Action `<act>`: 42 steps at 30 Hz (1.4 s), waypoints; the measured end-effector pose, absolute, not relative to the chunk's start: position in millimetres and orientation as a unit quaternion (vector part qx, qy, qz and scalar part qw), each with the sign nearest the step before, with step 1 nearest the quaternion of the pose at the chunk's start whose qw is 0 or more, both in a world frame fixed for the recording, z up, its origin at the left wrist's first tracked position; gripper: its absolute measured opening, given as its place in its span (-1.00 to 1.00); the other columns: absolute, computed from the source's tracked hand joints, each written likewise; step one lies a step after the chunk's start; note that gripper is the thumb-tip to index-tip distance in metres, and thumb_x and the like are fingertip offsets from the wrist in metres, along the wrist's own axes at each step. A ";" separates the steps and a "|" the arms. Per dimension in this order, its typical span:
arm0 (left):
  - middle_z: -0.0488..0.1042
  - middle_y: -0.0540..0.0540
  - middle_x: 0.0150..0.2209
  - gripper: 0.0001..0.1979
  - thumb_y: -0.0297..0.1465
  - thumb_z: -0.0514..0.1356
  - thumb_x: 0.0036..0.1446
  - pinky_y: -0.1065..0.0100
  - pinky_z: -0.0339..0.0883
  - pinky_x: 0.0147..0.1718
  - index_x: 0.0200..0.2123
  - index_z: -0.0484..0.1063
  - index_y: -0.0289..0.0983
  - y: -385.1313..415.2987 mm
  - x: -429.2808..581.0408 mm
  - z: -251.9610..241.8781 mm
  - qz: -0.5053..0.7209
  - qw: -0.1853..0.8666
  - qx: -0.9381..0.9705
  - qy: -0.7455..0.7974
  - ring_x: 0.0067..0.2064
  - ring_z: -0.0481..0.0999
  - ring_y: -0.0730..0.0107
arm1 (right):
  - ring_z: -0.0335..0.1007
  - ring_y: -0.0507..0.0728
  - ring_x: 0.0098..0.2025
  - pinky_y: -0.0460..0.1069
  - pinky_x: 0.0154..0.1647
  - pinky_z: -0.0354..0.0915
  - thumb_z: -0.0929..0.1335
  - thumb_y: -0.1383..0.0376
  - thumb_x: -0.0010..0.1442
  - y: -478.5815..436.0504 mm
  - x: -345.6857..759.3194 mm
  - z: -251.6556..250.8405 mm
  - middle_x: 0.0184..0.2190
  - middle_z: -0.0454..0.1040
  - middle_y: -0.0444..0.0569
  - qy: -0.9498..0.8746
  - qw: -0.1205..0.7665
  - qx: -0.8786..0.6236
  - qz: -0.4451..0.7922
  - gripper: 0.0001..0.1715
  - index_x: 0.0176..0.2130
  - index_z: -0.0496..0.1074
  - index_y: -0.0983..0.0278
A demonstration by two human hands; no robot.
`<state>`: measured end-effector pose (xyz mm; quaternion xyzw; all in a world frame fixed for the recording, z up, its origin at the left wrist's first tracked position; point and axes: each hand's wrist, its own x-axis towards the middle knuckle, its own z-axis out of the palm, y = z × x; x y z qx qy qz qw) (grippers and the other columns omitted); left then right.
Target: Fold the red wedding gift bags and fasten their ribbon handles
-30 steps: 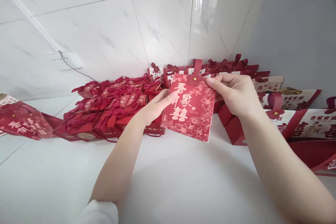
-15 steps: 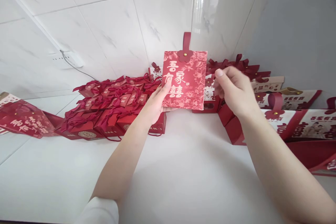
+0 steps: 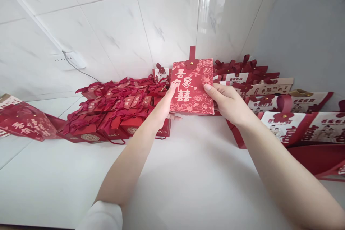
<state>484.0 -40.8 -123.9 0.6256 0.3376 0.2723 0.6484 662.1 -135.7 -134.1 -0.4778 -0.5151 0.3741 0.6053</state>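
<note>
Both hands hold one red gift bag (image 3: pixel 192 86) upright near the back wall; it has gold characters, a flower print and a red strap with a flower clasp on top. My left hand (image 3: pixel 165 107) grips the bag's left edge, thumb on its front. My right hand (image 3: pixel 229 102) grips the right edge, thumb across the front. The bag's lower edge sits just above the white surface (image 3: pixel 188 172), among other red bags.
A pile of small red ribboned boxes (image 3: pixel 113 109) lies left of the bag. Red and cream gift bags (image 3: pixel 283 111) line the right side. More red bags (image 3: pixel 21 122) lie at the far left. A white socket with cable (image 3: pixel 75 60) is on the tiled wall.
The bag went from tilted and close to me to lifted upright, then lowered toward the back row. My right hand let go briefly and now grips the right edge again.
</note>
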 end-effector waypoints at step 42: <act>0.52 -0.12 0.05 -0.38 0.06 0.12 0.14 0.41 0.45 -0.67 0.22 0.30 -0.02 -42.7 474.5 -112.8 0.351 0.659 0.584 0.319 -0.13 0.60 0.12 | 0.12 0.04 -0.59 -0.03 -0.56 -0.03 0.27 0.04 0.31 -151.1 669.2 -129.5 -0.59 0.28 -0.14 -0.767 0.289 -0.554 -0.144 -0.62 -0.42 0.23 0.21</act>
